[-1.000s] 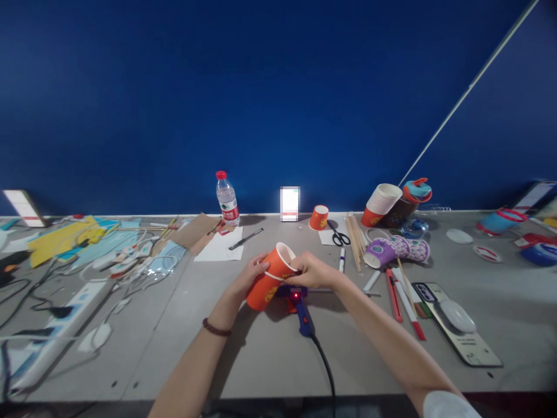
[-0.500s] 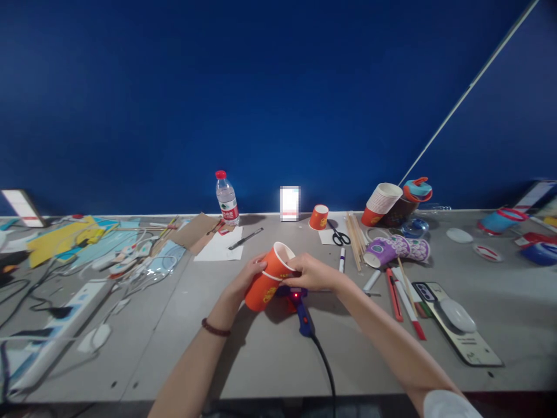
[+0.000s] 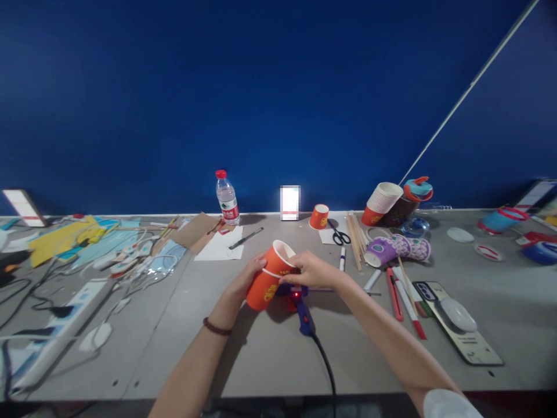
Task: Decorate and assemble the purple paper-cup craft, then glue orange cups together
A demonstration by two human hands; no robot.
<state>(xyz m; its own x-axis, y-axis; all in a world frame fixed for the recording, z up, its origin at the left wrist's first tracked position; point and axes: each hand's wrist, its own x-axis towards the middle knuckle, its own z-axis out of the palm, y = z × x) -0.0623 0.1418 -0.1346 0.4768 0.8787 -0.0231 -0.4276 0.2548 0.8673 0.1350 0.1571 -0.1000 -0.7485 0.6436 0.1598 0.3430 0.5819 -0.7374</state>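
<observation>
Two orange paper cups (image 3: 264, 292) with white rims and yellow print are together between my hands, one sitting in the mouth of the other, tilted with the open end up and right. My left hand (image 3: 247, 277) is closed round their left side, thumb near the upper rim. On the right side, my right hand (image 3: 310, 270) grips them with thumb and fingers by the middle rim; some fingertips are hidden behind the upper cup. Just below the right hand lies a blue glue gun (image 3: 303, 316), its red light lit and black cord running toward the table's front edge.
Behind stand a water bottle (image 3: 227, 203), a lit phone (image 3: 290, 204), a small orange cup (image 3: 319, 217) and stacked cups (image 3: 382, 203). Scissors (image 3: 340, 237), wooden sticks (image 3: 354, 241), purple cups (image 3: 380, 252) and pens lie right. A power strip (image 3: 65, 334) and cables lie left.
The two cups and both hands have shifted very slightly to the right and up. The grip looks the same, and the glue gun still lies on the table.
</observation>
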